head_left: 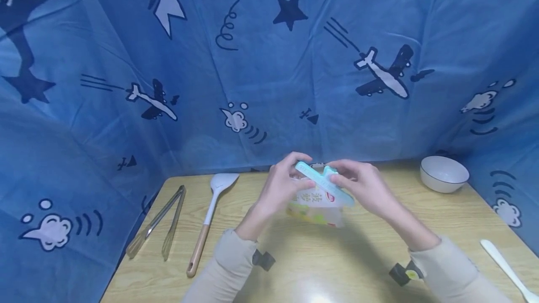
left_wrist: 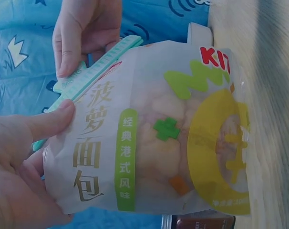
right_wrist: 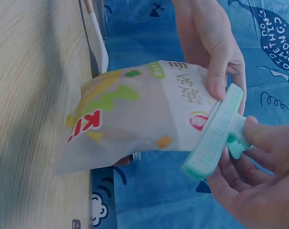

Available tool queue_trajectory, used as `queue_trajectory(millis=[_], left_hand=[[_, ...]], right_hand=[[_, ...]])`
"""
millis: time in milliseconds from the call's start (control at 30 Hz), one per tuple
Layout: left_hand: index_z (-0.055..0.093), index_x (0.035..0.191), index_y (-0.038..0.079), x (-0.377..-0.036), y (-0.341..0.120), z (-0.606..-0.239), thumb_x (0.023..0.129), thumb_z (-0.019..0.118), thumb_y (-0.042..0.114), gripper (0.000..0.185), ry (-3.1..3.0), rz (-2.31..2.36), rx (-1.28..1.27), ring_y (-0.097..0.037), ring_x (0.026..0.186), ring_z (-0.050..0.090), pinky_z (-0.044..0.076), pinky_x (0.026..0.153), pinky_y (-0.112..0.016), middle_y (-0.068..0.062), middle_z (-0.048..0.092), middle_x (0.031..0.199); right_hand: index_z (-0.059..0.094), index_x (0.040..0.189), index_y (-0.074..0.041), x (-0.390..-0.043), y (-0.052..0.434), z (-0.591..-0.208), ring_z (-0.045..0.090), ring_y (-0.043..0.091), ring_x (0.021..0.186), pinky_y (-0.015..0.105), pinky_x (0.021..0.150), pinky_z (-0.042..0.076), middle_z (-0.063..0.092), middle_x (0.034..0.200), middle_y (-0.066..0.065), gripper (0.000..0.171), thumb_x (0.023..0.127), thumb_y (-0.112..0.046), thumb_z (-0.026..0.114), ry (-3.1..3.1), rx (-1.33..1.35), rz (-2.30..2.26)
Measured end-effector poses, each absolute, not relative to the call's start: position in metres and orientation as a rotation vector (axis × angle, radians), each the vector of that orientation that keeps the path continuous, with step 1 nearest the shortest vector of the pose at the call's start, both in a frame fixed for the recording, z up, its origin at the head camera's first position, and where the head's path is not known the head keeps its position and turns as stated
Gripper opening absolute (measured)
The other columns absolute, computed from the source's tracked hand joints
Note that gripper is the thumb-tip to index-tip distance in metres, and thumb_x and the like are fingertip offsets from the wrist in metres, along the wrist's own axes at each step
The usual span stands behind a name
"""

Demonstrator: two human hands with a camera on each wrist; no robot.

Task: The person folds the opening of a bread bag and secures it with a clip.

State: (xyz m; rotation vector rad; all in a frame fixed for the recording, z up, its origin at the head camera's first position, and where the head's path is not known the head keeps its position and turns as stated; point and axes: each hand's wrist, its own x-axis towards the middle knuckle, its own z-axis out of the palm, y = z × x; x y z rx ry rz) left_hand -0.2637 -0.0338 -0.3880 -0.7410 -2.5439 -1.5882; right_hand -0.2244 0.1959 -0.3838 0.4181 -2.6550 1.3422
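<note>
A bread bag [head_left: 316,216], part clear with green and yellow print, stands with its bottom end at the wooden table. Across its top lies a mint-green bag clip [head_left: 322,181], slanted down to the right in the head view. My left hand [head_left: 280,186] grips the bag's top, thumb on the front right beside the clip [left_wrist: 94,74]. From the other side, my right hand [head_left: 366,183] pinches the clip's short handle between thumb and fingers, clearest in the right wrist view. Pale lumps of food show through the bag's [left_wrist: 151,124] clear part.
Metal tongs [head_left: 136,246] and a white turner [head_left: 221,181] with a wooden handle lie at the left. A white bowl [head_left: 444,183] stands at the back right, a white long-handled utensil [head_left: 503,263] nearer. Behind the bag is a brown container [left_wrist: 201,222].
</note>
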Motion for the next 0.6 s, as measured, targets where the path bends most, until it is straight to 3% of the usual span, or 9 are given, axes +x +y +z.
queue_trajectory(millis=[233, 433, 600], left_hand=[[0.067, 0.126, 0.014, -0.264, -0.036, -0.385, 0.085, 0.086, 0.008, 0.045, -2.504, -1.578, -0.768, -0.008, 0.078, 0.072, 0.059, 0.072, -0.028, -0.01, 0.08, 0.089], [0.068, 0.125, 0.013, -0.263, -0.037, -0.384, 0.086, 0.086, 0.008, 0.044, -2.492, -1.567, -0.763, -0.011, 0.08, 0.073, 0.058, 0.071, -0.028, -0.01, 0.08, 0.093], [0.067, 0.127, 0.014, -0.263, -0.038, -0.385, 0.088, 0.085, 0.013, 0.043, -2.454, -1.548, -0.736, -0.014, 0.086, 0.075, 0.057, 0.079, -0.03, -0.008, 0.081, 0.097]], right_hand=[[0.05, 0.15, -0.005, -0.225, 0.201, -0.393, 0.072, 0.035, 0.113, 0.039, 0.088, 0.06, 0.069, 0.131, 0.023, 0.06, 0.1, -0.025, 0.074, -2.671, 0.435, 1.507], [0.066, 0.122, 0.005, -0.217, 0.204, -0.41, 0.076, 0.034, 0.109, 0.037, 0.082, 0.065, 0.073, 0.119, 0.025, 0.032, 0.102, -0.02, 0.071, -2.631, 0.456, 1.726], [0.063, 0.121, 0.005, -0.21, 0.201, -0.419, 0.076, 0.02, 0.102, 0.041, 0.075, 0.066, 0.068, 0.12, 0.027, 0.028, 0.104, -0.018, 0.067, -2.49, 0.4, 1.909]])
